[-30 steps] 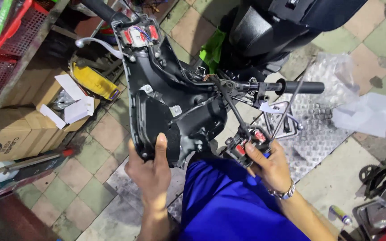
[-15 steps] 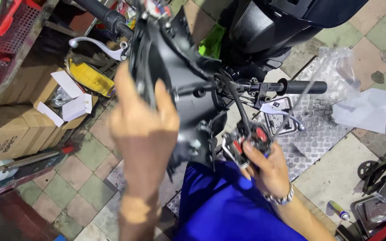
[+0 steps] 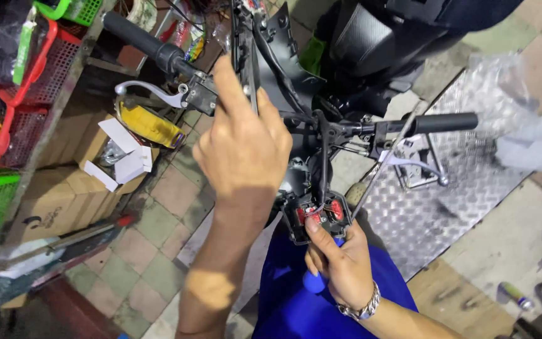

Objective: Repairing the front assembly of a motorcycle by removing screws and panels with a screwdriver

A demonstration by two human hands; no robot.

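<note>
Two bare hands work on a stripped scooter handlebar, seen from above.

Nearest: blue cloth garment [image 3: 296, 301] over the person's lap, bottom centre. Just above it the right hand [image 3: 343, 263], w/ a metal link wristband [image 3: 362, 309], has thumb and fingers clenched round the lower end of a small black plastic switch housing with red buttons [image 3: 316, 215]. The housing hangs off the bar on thin black cables [image 3: 322, 157], below the bar's middle, not seated on it.

Next up, the left hand [image 3: 243, 147] is raised, back to the camera, fingers curled and grasping the edge of a black moulded plastic handlebar cover [image 3: 265, 44]. The cover stands tilted up, nearly edge-on, above the bar's centre.

The bar runs behind: black rubber right grip [image 3: 443, 122] w/ a silver lever [image 3: 418, 166] below it; black rubber left grip [image 3: 136, 37] top left, w/ a silver brake lever [image 3: 148, 94] under it. Beyond sits the black scooter body [image 3: 377, 44].

On the tiled floor [image 3: 164, 201]: silver chequer plate [image 3: 465, 188] at the right, brown cardboard boxes [image 3: 51, 201] along the left edge, small white open boxes [image 3: 123, 157] and a yellow packet [image 3: 148, 125] by them.

Step in hand, as I read it: cover held clear w/ the left while the right handles the loose switch unit. Any next move calls for a steady left grip so the cover doesn't drop onto the cables, and slack kept in the wiring; the housing's catches are hidden, so fit can't be judged.
</note>
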